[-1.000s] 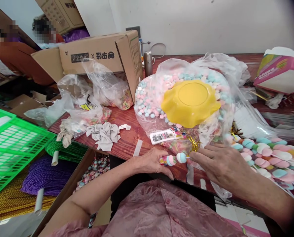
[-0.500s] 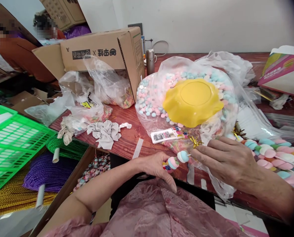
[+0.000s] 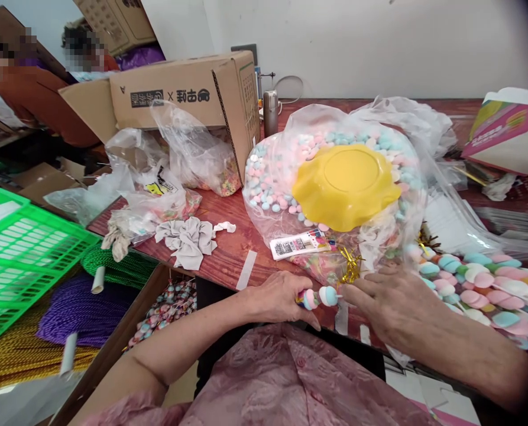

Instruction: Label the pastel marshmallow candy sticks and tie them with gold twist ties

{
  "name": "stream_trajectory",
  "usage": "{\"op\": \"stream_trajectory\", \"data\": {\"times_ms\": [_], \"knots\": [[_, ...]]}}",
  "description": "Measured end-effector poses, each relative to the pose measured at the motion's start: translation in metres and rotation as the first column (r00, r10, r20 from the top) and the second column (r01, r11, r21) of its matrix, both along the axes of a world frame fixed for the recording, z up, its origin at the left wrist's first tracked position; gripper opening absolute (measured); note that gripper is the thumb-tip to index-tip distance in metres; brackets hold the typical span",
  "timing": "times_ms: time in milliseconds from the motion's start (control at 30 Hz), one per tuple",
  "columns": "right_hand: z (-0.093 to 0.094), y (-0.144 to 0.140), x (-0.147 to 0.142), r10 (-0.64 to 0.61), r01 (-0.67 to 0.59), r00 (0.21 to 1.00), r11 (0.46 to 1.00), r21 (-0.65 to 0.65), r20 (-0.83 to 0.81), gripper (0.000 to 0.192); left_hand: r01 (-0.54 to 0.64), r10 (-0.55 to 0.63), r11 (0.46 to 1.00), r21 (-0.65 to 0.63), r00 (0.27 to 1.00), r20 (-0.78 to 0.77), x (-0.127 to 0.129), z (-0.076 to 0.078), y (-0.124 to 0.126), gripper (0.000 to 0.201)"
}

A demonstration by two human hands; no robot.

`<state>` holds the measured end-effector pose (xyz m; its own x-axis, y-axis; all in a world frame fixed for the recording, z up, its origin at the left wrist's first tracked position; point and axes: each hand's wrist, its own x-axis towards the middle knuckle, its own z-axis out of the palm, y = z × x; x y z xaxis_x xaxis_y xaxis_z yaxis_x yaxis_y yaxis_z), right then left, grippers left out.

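Note:
My left hand [image 3: 285, 299] is closed round one end of a candy skewer [image 3: 319, 297] strung with pastel pink, white and blue pieces. At its other end, my right hand [image 3: 388, 302] pinches the bare tip of the stick. Gold tinsel [image 3: 350, 267] sticks up just beside the right fingertips; whether they touch it I cannot tell. Behind the hands a clear bag [image 3: 264, 220] of pastel candies lies on the table, with an upturned yellow wavy-edged bowl [image 3: 347, 186] on top. Finished-looking candy skewers [image 3: 480, 281] are piled by my right forearm.
A printed label packet [image 3: 297, 244] lies before the bag. To the left are crumpled grey cloth [image 3: 188, 239], plastic bags, and a large cardboard box [image 3: 179, 89]. A green basket [image 3: 33, 266] stands over bundles of coloured cord [image 3: 77, 310]. Two people sit at far left.
My right hand has moved slightly down, with its fingers still at the stick's tip. More of the gold tinsel shows now. The skewer has shifted a little to the right.

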<state>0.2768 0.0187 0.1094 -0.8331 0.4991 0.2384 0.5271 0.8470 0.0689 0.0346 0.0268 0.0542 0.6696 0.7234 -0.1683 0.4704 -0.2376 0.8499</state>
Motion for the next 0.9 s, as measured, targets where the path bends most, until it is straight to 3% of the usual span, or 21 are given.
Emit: {"op": "stream_trajectory", "data": {"times_ms": [167,333,400,467,567,633,733,800,900], "knots": [[0.005,0.003,-0.002,0.108,-0.104,0.994,0.989,0.104,-0.034,0.020,0.072,-0.064,0.996,0.057,0.989,-0.135,-0.006,0.003,0.002,0.048],[0.010,0.016,0.002,0.165,-0.157,0.982,0.984,0.085,-0.096,0.017,0.117,-0.119,0.985,-0.128,0.993,-0.015,-0.012,0.006,0.005,0.044],[0.007,0.016,-0.001,0.169,-0.164,0.979,0.985,0.051,-0.112,0.019,0.101,-0.101,0.987,-0.125,0.995,0.012,-0.010,0.005,0.004,0.042],[0.002,0.013,-0.004,0.142,-0.138,0.983,0.990,0.042,-0.118,0.022,0.052,-0.052,0.997,-0.049,0.999,-0.011,-0.008,0.003,0.002,0.038],[-0.007,0.009,-0.006,0.044,-0.041,0.988,0.999,0.022,-0.147,0.025,-0.018,0.034,0.987,0.161,0.995,-0.098,-0.006,-0.001,0.001,0.032],[-0.014,0.007,-0.002,-0.046,0.044,0.975,0.999,-0.014,-0.216,0.023,-0.042,0.101,0.935,0.352,0.984,-0.149,-0.008,-0.003,0.004,0.026],[-0.027,0.000,0.003,-0.170,0.135,0.908,0.984,-0.116,-0.382,0.016,-0.002,0.163,0.798,0.602,0.963,-0.213,-0.014,-0.001,0.011,0.023],[-0.038,-0.008,0.001,-0.242,0.143,0.849,0.961,-0.237,-0.469,0.015,0.044,0.166,0.738,0.673,0.956,-0.244,-0.016,0.001,0.017,0.024],[-0.055,-0.028,-0.013,-0.357,0.086,0.797,0.866,-0.493,-0.487,0.021,0.053,0.091,0.747,0.662,0.979,-0.181,-0.015,0.001,0.023,0.030]]}}
